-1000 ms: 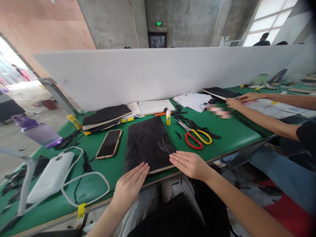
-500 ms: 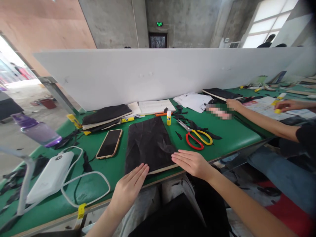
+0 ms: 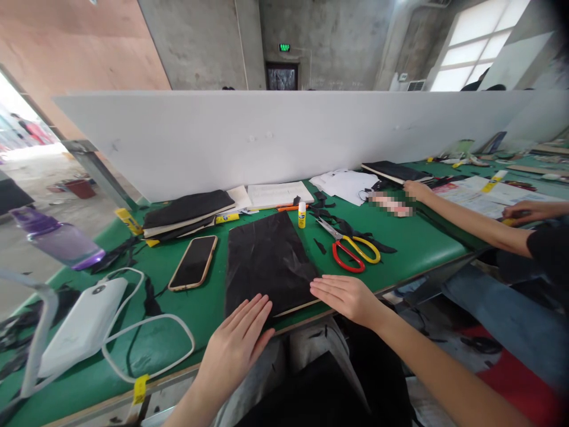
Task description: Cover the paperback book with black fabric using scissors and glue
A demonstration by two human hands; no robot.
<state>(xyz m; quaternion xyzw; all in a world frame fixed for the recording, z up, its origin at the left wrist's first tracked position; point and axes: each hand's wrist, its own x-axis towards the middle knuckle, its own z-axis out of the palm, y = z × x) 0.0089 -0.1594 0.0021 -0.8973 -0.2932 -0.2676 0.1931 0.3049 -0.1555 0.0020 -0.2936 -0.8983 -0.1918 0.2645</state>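
A book wrapped in creased black paper (image 3: pixel 269 255) lies flat at the near edge of the green table. My left hand (image 3: pixel 240 332) rests on its near left corner, fingers stretched out and thumb apart. On the near right corner my right hand (image 3: pixel 344 296) lies with straight fingers touching the cover. Just beyond the book's far right corner stands a yellow glue stick (image 3: pixel 302 214) with a white cap. Scissors (image 3: pixel 349 246) with one red and one yellow handle lie to the right, blades slightly apart. Left of the book is a phone (image 3: pixel 194 263).
Black-covered books (image 3: pixel 186 214) are stacked at the back left. A white power bank (image 3: pixel 84 326) with a looped cable and a purple bottle (image 3: pixel 56 240) sit at left. A white partition (image 3: pixel 284 136) bounds the back. At right, a co-worker's hands (image 3: pixel 418 191) are over papers.
My left hand has shifted slightly up onto the cover, its thumb now spread away. My right hand stays at the corner. The view has tilted a little; the co-worker's far-right hand has lowered.
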